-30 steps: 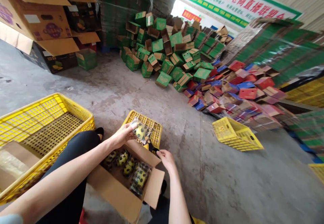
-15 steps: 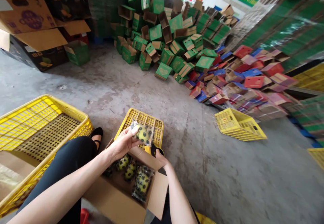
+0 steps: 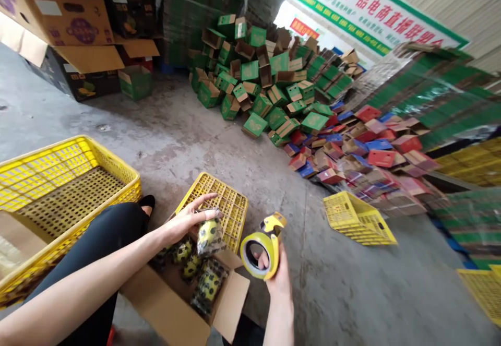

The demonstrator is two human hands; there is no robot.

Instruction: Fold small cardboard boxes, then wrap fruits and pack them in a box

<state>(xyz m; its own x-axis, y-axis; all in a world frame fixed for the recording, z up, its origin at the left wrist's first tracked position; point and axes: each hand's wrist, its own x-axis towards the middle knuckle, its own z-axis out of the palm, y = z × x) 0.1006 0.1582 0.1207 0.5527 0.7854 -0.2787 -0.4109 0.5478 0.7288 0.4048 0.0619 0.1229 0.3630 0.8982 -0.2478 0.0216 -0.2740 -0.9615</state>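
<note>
My left hand (image 3: 186, 225) grips a clear-wrapped yellow-green packet (image 3: 210, 237) with black spots, over the far side of an open cardboard box (image 3: 166, 304). Its fingers reach over the packet's top; the thumb is hidden. Inside the box lie several similar spotted packets (image 3: 209, 287) in clear wrap, and its flaps stand open. To the right of the box, my right hand (image 3: 279, 278) is closed around a yellow tape dispenser (image 3: 276, 231) with a roll of yellow tape. Some fingertips show through the roll's core.
An upturned yellow crate (image 3: 230, 200) lies just beyond the box. A large yellow crate (image 3: 117, 168) stands at left by my knee, another yellow crate (image 3: 358, 221) at right. Farther back are heaped green cartons (image 3: 256, 124), red and blue cartons (image 3: 381, 158), and stacked large boxes (image 3: 90, 69).
The right hand has come up from beside the box, bringing the tape dispenser into plain view. The left hand has lowered and turned the spotted packet more upright. The camera view has tilted.
</note>
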